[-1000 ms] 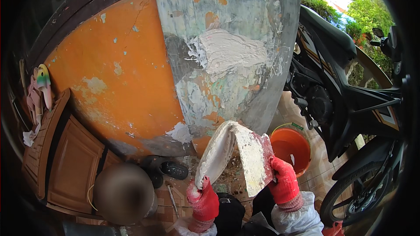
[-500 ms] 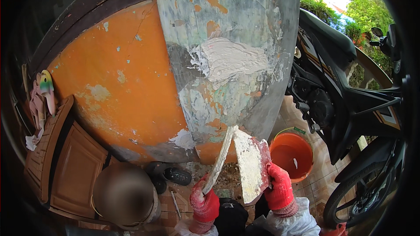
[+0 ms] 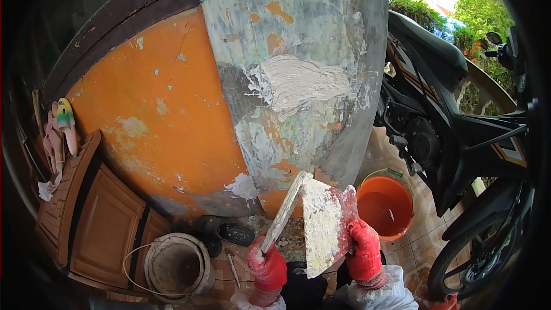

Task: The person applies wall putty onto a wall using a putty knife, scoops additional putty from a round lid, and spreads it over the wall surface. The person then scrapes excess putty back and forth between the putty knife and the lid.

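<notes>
My left hand (image 3: 267, 263), in a red knit glove, grips a long narrow putty-caked tool (image 3: 287, 213), seen nearly edge-on. Its upper end meets the top corner of a red plastic putty spreader (image 3: 348, 212), whose face is thick with cream putty; whether they touch I cannot tell. My right hand (image 3: 365, 251), gloved alike, is closed on the spreader's right edge. Ahead stands the grey, patchy wall (image 3: 298, 155), bearing a broad wet-looking smear of white putty (image 3: 304, 83).
An orange bucket (image 3: 385, 206) stands right of my right hand, near a parked black motorcycle (image 3: 425, 140). At lower left are a putty-crusted pail (image 3: 204, 267) and a brown wooden cabinet (image 3: 106, 227). Dark shoes (image 3: 235, 233) and a thin stick (image 3: 233, 270) lie on the tiled floor.
The spreader and the narrow tool have dropped slightly, and the narrow tool leans farther right. Both hands keep their grip. The pail at lower left now shows clearly.
</notes>
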### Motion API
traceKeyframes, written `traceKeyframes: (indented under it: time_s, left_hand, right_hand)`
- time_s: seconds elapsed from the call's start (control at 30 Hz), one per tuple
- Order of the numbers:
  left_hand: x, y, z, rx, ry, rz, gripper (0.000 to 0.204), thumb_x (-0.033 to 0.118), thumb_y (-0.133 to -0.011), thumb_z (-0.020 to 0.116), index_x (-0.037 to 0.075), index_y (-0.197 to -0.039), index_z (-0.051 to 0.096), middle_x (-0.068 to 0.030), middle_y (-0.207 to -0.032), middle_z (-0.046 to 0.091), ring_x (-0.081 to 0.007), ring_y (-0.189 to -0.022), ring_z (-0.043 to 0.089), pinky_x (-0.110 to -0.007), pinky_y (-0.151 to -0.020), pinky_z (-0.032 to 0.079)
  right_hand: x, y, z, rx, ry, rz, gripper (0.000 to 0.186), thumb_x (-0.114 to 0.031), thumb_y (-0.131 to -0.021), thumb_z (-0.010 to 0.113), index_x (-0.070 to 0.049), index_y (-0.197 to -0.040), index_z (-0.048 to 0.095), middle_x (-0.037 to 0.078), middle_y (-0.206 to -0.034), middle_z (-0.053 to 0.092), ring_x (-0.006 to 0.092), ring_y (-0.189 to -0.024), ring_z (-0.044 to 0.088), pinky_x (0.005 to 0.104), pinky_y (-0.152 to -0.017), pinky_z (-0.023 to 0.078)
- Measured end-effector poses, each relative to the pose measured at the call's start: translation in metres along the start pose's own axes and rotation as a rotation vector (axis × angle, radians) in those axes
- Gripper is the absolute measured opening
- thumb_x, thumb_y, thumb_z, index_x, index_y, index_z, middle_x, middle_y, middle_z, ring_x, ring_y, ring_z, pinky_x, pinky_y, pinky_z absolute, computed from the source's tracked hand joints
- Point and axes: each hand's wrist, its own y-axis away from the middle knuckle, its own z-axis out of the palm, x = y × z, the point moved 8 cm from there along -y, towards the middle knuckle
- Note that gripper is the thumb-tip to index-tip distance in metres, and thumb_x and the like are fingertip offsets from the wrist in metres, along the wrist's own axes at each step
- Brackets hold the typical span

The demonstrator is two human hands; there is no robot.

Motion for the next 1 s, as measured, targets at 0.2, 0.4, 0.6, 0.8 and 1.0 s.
traceKeyframes:
  time_s: [0.2, 0.4, 0.6, 0.8, 1.0]
  left_hand:
    - [0.026, 0.005, 0.006, 0.195, 0.185, -0.144, 0.018, 0.014, -0.09, 0.061, 0.004, -0.105, 0.057, -0.0013, -0.075, 0.06, -0.0065, -0.047, 0.045, -0.022, -0.041, 0.034]
    - [0.03, 0.003, 0.008, 0.214, 0.192, -0.337, 0.017, 0.014, -0.09, 0.06, 0.006, -0.103, 0.052, -0.0006, -0.071, 0.056, -0.0059, -0.044, 0.042, -0.021, -0.039, 0.034]
    - [0.017, -0.004, 0.011, 0.166, 0.32, -0.328, 0.017, 0.015, -0.09, 0.06, 0.009, -0.103, 0.051, -0.0002, -0.075, 0.055, -0.0053, -0.045, 0.04, -0.019, -0.039, 0.032]
    - [0.015, -0.009, 0.012, 0.115, 0.323, -0.348, 0.012, 0.016, -0.093, 0.056, 0.01, -0.102, 0.051, 0.0018, -0.078, 0.052, -0.0026, -0.049, 0.037, -0.019, -0.038, 0.027]
    - [0.018, -0.01, 0.017, 0.061, 0.375, -0.382, 0.011, 0.013, -0.092, 0.057, 0.011, -0.102, 0.051, 0.0029, -0.078, 0.052, -0.0015, -0.049, 0.037, -0.018, -0.037, 0.027]
  right_hand:
    - [-0.009, 0.001, -0.005, 0.072, 0.362, -0.294, 0.015, -0.014, -0.085, 0.05, -0.001, -0.079, 0.053, -0.001, -0.069, 0.047, 0.0075, -0.059, 0.043, 0.0241, -0.051, 0.033]
    - [-0.006, 0.003, -0.022, 0.216, 0.023, 0.035, 0.021, -0.021, -0.085, 0.052, 0.0, -0.084, 0.057, -0.004, -0.07, 0.049, 0.0056, -0.061, 0.042, 0.0233, -0.053, 0.034]
    - [-0.015, -0.001, -0.041, 0.296, 0.065, -0.098, 0.021, -0.023, -0.085, 0.052, -0.002, -0.085, 0.057, -0.005, -0.068, 0.048, 0.0041, -0.058, 0.04, 0.0215, -0.052, 0.032]
    - [-0.022, -0.001, -0.049, 0.353, 0.128, -0.128, 0.022, -0.027, -0.087, 0.052, -0.006, -0.082, 0.056, -0.006, -0.062, 0.045, 0.0029, -0.048, 0.035, 0.0202, -0.045, 0.026]
    - [-0.025, -0.003, -0.039, 0.317, 0.069, -0.133, 0.019, -0.023, -0.085, 0.053, -0.004, -0.084, 0.057, -0.006, -0.066, 0.047, 0.0034, -0.052, 0.038, 0.021, -0.047, 0.028]
